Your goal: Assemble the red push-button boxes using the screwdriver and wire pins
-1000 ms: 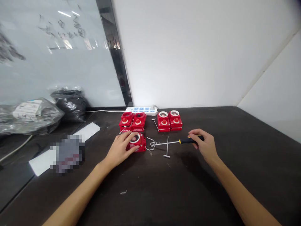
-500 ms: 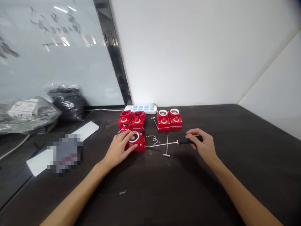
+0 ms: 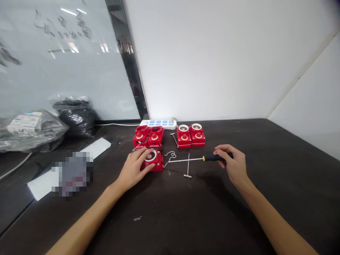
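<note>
So here's our setup: our left hand [image 3: 134, 168] is clamped over a red button box [image 3: 157, 163], fingers wrapped across its top and thumb along the near side. It sits on the dark table [image 3: 186, 216], just in front of the other boxes. It's a chunky square red plastic housing with a white ring on top around a red centre, half hidden under our fingers.

Our right hand [image 3: 234, 164] is pinched shut on the black-and-yellow handle of a screwdriver [image 3: 202, 159]. The long thin shaft lies nearly level, and the tip points at the right side of the box. We can't tell if it actually touches.

A curly bit of pale wire [image 3: 170, 154] lies right beside the box, under the tip. A little T-shaped metal pin [image 3: 188, 167] crosses under the shaft.

Behind them are two pairs of matching red boxes [image 3: 190, 135], then a white power strip [image 3: 158, 123] against the wall.
</note>
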`<state>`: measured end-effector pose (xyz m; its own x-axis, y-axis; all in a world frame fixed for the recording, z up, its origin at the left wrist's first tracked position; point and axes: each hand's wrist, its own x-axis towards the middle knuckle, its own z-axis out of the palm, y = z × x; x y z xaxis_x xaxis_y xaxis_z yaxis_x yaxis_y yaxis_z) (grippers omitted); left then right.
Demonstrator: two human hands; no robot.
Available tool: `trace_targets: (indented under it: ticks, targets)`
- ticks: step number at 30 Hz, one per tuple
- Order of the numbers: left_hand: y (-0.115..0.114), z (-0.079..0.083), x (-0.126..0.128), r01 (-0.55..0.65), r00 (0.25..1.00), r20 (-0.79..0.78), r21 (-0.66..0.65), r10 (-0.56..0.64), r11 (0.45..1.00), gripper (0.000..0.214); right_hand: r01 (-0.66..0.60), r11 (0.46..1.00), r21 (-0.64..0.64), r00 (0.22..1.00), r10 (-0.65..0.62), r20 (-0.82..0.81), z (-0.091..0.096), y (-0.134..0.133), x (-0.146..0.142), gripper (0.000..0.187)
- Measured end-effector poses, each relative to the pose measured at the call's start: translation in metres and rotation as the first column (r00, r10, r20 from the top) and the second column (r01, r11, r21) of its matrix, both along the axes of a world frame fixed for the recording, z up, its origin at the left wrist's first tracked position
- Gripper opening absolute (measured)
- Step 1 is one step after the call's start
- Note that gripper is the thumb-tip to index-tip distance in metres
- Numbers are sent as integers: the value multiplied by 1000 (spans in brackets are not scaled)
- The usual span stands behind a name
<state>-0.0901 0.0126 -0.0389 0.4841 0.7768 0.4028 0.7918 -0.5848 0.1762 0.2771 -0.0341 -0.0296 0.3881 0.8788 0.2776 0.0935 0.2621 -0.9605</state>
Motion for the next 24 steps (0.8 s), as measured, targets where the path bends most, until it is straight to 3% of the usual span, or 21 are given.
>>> trace_targets:
  ticks: [10, 19, 24]
  targets:
    - [1, -2, 1, -4, 1000, -2, 12, 4, 1000, 50, -71, 996, -52, 989, 77, 123, 0, -4, -14, 17]
    - [1, -3, 1, -4, 1000, 8, 14, 4, 1000, 50, 22, 994, 108, 884, -70, 462, 6, -12, -9, 14]
    - [0, -2, 2, -8, 1000, 16, 17, 8, 1000, 49, 67, 987, 148, 888, -126, 443, 9, -13, -4, 13]
